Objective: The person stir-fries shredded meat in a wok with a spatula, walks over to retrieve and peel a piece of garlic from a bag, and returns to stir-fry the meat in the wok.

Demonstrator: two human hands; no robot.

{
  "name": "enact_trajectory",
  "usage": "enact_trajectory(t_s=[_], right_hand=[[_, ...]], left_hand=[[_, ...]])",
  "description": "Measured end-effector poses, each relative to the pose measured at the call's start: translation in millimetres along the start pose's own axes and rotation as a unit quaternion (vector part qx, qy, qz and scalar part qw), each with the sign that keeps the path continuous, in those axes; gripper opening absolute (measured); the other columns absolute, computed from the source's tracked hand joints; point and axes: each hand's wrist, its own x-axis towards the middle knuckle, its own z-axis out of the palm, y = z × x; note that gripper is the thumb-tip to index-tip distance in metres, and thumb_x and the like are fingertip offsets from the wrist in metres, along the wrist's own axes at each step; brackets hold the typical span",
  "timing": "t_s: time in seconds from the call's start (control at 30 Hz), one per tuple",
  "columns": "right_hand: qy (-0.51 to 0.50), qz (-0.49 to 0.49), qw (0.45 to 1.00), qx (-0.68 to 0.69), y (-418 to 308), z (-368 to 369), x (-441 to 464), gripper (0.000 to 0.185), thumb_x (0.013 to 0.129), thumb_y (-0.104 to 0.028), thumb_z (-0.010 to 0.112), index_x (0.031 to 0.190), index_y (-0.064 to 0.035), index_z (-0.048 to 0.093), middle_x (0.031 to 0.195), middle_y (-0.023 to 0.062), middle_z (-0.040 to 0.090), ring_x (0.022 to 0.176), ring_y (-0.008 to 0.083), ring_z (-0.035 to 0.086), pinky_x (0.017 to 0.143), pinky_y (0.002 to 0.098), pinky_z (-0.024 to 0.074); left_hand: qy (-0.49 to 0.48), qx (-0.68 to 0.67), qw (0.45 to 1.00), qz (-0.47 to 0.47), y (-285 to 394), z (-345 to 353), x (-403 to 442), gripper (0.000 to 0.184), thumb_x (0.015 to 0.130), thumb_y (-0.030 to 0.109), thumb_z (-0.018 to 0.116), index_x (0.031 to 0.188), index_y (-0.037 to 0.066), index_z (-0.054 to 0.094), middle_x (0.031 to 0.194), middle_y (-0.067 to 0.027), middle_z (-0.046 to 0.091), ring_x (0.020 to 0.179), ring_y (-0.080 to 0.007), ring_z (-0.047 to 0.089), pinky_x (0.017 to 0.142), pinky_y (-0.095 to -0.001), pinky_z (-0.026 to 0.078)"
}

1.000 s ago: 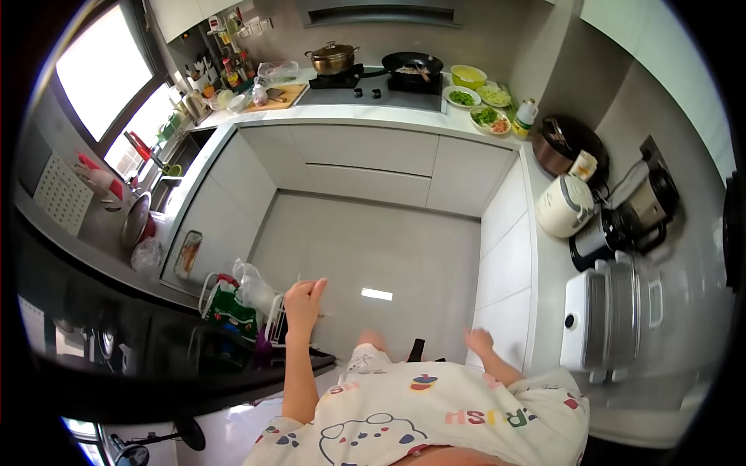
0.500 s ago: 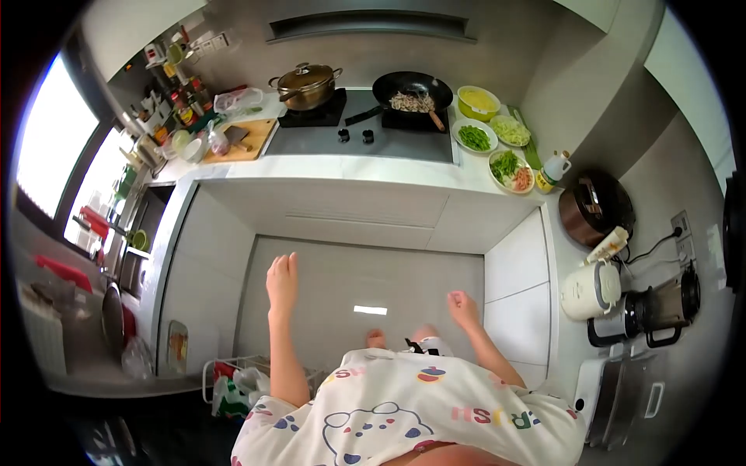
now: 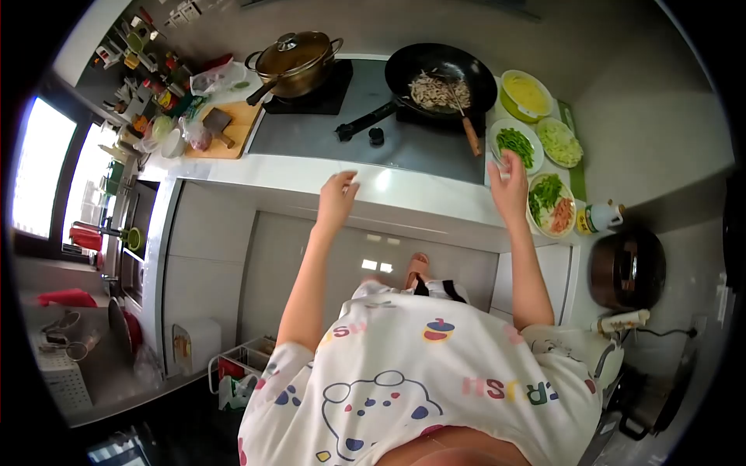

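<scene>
My left hand (image 3: 337, 200) hangs in the air before the counter's front edge, its fingers loosely bent and holding nothing. My right hand (image 3: 509, 189) is raised with fingers apart, also with nothing in it. It is nearest the white plate of chopped green vegetables (image 3: 515, 144); its fingertips overlap the plate's lower rim, and I cannot tell whether they touch. A black wok (image 3: 396, 68) with shredded meat (image 3: 429, 91) stands on the right burner. A wooden-handled spatula (image 3: 472, 137) rests in it, handle toward me.
A lidded pot (image 3: 294, 66) is on the left burner. A cleaver (image 3: 217, 120) lies on the cutting board (image 3: 245, 116). At right stand a yellow-green bowl (image 3: 527, 97), a plate of pale shreds (image 3: 559, 143), a plate of greens and pink pieces (image 3: 550, 203), a bottle (image 3: 600, 217) and a brown cooker (image 3: 628, 268).
I have come closer to the stove. Both hands have risen and moved forward; the right one has opened from a loose fist and reached the plates. The wok and plates look unmoved.
</scene>
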Motion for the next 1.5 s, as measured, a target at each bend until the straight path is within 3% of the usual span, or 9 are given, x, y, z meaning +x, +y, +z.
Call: enact_trajectory(t_s=[0.37, 0.47, 0.57, 0.83, 0.97, 1.07, 1.2, 1.3, 1.5], right_hand=[[-0.189, 0.014, 0.974, -0.123, 0.0, 66.1, 63.9, 0.068, 0.088, -0.027, 0.074, 0.143, -0.0140, 0.036, 0.132, 0.0234, 0.049, 0.114, 0.0453, 0.056, 0.089, 0.0495, 0.0512], [-0.176, 0.062, 0.976, -0.115, -9.9, 73.9, 65.6, 0.064, 0.090, -0.025, 0.073, 0.142, -0.0141, 0.037, 0.129, 0.0215, 0.050, 0.111, 0.0436, 0.058, 0.085, 0.0481, 0.0524], [-0.168, 0.097, 0.972, -0.132, -25.9, 80.1, 71.1, 0.060, 0.092, -0.025, 0.070, 0.142, -0.0145, 0.038, 0.128, 0.0212, 0.051, 0.108, 0.0427, 0.060, 0.084, 0.0473, 0.0532], [-0.091, 0.036, 0.987, -0.124, -28.3, 67.5, 78.1, 0.038, 0.097, -0.013, 0.062, 0.134, -0.0087, 0.057, 0.114, 0.0185, 0.068, 0.101, 0.0388, 0.066, 0.083, 0.0427, 0.0541], [-0.120, 0.046, 0.984, -0.122, -80.6, -5.4, 79.0, 0.034, 0.093, -0.007, 0.062, 0.127, -0.0054, 0.065, 0.110, 0.0210, 0.070, 0.097, 0.0393, 0.068, 0.084, 0.0412, 0.0540], [-0.174, 0.048, 0.973, -0.146, -107.0, -47.0, 65.1, 0.034, 0.093, -0.006, 0.062, 0.127, -0.0046, 0.066, 0.107, 0.0230, 0.070, 0.095, 0.0401, 0.068, 0.083, 0.0414, 0.0542], [-0.240, 0.072, 0.955, -0.158, -120.6, -60.2, 53.4, 0.036, 0.092, -0.006, 0.063, 0.129, -0.0036, 0.065, 0.106, 0.0249, 0.070, 0.094, 0.0412, 0.067, 0.083, 0.0417, 0.0543], [-0.227, 0.039, 0.962, -0.145, -98.8, -33.0, 50.8, 0.036, 0.093, -0.007, 0.063, 0.129, -0.0029, 0.064, 0.106, 0.0247, 0.069, 0.094, 0.0409, 0.067, 0.084, 0.0419, 0.0541], [-0.144, -0.023, 0.982, -0.120, -60.7, 28.8, 79.9, 0.036, 0.095, -0.008, 0.061, 0.131, -0.0030, 0.063, 0.101, 0.0237, 0.069, 0.089, 0.0406, 0.066, 0.080, 0.0443, 0.0532]], left_hand=[[-0.133, 0.147, 0.970, 0.139, -114.5, 97.6, 152.6, 0.061, 0.091, 0.005, 0.063, 0.148, 0.019, 0.047, 0.133, -0.0194, 0.059, 0.120, -0.0391, 0.057, 0.101, -0.0447, 0.046], [-0.073, 0.107, 0.953, 0.273, -117.6, 95.4, 162.2, 0.033, 0.079, -0.001, 0.070, 0.112, 0.004, 0.064, 0.107, -0.0184, 0.061, 0.096, -0.0398, 0.060, 0.082, -0.0469, 0.050], [-0.139, -0.004, 0.987, 0.085, -97.9, 81.0, 166.9, 0.025, 0.078, 0.001, 0.074, 0.098, 0.001, 0.059, 0.100, -0.0178, 0.062, 0.090, -0.0394, 0.059, 0.079, -0.0450, 0.049], [-0.119, 0.066, 0.963, 0.233, -69.3, 56.5, 174.9, 0.027, 0.084, 0.009, 0.075, 0.105, -0.001, 0.062, 0.092, -0.0185, 0.064, 0.086, -0.0376, 0.063, 0.077, -0.0428, 0.051], [-0.232, -0.026, 0.963, -0.134, -54.7, 18.1, 193.4, 0.046, 0.098, 0.034, 0.061, 0.132, 0.004, 0.061, 0.111, -0.0162, 0.070, 0.092, -0.0273, 0.066, 0.085, -0.0381, 0.053], [-0.291, -0.405, 0.802, -0.328, -24.9, -35.8, 191.2, 0.060, 0.102, 0.043, 0.052, 0.147, 0.005, 0.048, 0.114, -0.0114, 0.069, 0.091, -0.0175, 0.064, 0.078, -0.0343, 0.056], [-0.349, -0.205, 0.887, -0.223, 32.7, -58.0, 180.2, 0.073, 0.098, 0.038, 0.062, 0.157, 0.007, 0.032, 0.118, -0.0070, 0.063, 0.087, -0.0130, 0.062, 0.065, -0.0299, 0.058], [-0.303, 0.038, 0.950, -0.061, 41.5, -40.9, 170.8, 0.059, 0.090, 0.028, 0.073, 0.140, 0.001, 0.056, 0.094, -0.0191, 0.071, 0.079, -0.0282, 0.068, 0.073, -0.0355, 0.054], [-0.272, 0.039, 0.960, -0.060, 57.5, -38.3, 169.9, 0.051, 0.086, 0.015, 0.075, 0.133, -0.001, 0.061, 0.094, -0.0245, 0.071, 0.087, -0.0336, 0.070, 0.080, -0.0375, 0.052]])
